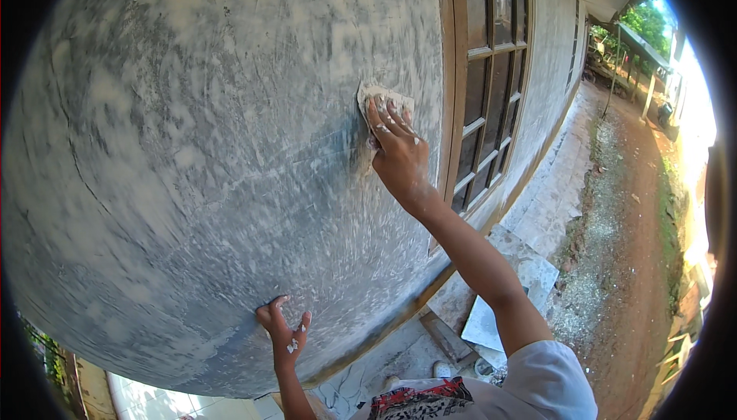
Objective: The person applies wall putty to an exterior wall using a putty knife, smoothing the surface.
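A: Entry, head view. Right hand (395, 147) is raised against the grey plastered wall (192, 151), fingers stretched out flat and close together, palm toward the surface.

B: What does it hold?

A: A small pale sheet of sandpaper (384, 100), pressed between the fingers and the wall. No closed grasp: the hand is spread flat on it and pins it there. The sheet's upper edge shows above the fingertips; the rest is hidden under the hand.

B: Position of the sheet?

A: High on the wall, just beside the brown wooden window frame (454, 113), to its left. Whether it touches the frame I cannot tell.

B: Left hand?

A: Left hand (284, 332) is low on the same wall, well apart from the right. Fingers open and spread, tips and thumb touching the plaster, nothing held. White flecks show on the back of it and on the right hand's fingers.

B: Wall condition?

A: Mottled grey with pale streaks and scratch marks; a thin crack runs down the left part.

B: Surroundings?

A: Window with dark glass panes (491, 90) in a grid. Below, grey slab pieces (530, 274) lie at the wall's foot. A reddish dirt path (637, 251) runs along the house to the right, with green trees (645, 24) at the far end. The person's white sleeve (549, 378) is at the lower edge.
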`<state>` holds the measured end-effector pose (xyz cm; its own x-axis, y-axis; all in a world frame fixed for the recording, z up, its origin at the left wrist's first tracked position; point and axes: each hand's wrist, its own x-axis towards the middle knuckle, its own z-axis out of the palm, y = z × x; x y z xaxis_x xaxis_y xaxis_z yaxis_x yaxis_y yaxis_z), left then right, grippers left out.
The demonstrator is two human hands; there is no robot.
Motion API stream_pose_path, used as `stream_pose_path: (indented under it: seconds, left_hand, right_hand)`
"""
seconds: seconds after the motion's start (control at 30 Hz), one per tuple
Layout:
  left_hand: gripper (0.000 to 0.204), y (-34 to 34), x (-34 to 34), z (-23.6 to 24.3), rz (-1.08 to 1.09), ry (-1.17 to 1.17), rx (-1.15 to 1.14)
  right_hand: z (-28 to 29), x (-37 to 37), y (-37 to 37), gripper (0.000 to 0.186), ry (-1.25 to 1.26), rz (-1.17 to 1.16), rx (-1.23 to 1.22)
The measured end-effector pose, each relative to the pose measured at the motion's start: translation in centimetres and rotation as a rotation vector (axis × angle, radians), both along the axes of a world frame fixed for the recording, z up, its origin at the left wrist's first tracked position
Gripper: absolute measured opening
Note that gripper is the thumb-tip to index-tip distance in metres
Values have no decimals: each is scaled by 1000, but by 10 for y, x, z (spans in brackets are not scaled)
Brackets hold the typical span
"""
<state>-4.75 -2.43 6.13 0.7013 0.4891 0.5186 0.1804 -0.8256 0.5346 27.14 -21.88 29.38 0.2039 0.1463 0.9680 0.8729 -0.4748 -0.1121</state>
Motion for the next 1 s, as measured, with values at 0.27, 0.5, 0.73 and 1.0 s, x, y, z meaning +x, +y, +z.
stream_pose_path:
  seconds: [0.27, 0.5, 0.73, 1.0]
  left_hand:
    - [61, 4, -5, 2, -13, 22, 30]
    - [61, 6, -5, -1, -23, 21, 25]
    - [67, 8, -9, 0, -40, 74, 11]
    - [74, 11, -14, 1, -80, 117, 24]
  right_hand:
    - [-64, -24, -52, 54, 434, 291, -122]
    - [-39, -3, -53, 13, 1111, 963, 560]
    - [-22, -21, -51, 22, 885, 787, 833]
    - [-19, -36, 47, 60, 426, -215, 301]
